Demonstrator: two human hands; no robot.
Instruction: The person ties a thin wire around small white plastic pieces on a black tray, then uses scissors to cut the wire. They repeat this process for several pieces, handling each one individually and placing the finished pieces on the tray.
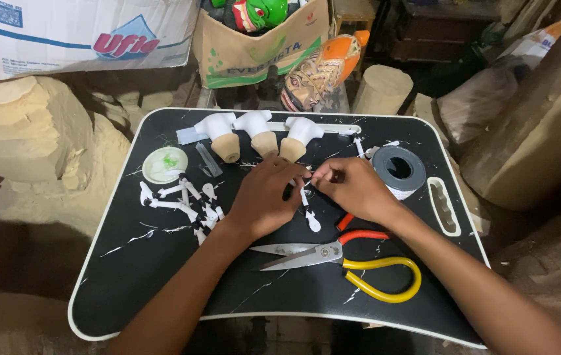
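My left hand (pixel 264 197) and my right hand (pixel 353 189) meet over the middle of a black lap tray (pixel 129 276) with a white rim. Together they pinch a small white painted piece (pixel 309 213) with a thin stem and a rounded tip that lies between them on the tray. Just below my hands lie open scissors (pixel 333 260) with one orange and one yellow handle loop. A roll of dark tape (pixel 399 169) sits right of my right hand.
Three white-topped wooden pieces (pixel 264 135) stand at the tray's far edge. A round lid with green paint (pixel 165 164) and several small white painted pieces (pixel 185 200) lie at left. Carved wood blocks (pixel 27 131), cardboard boxes (pixel 80 33) and painted masks (pixel 320 69) surround the tray.
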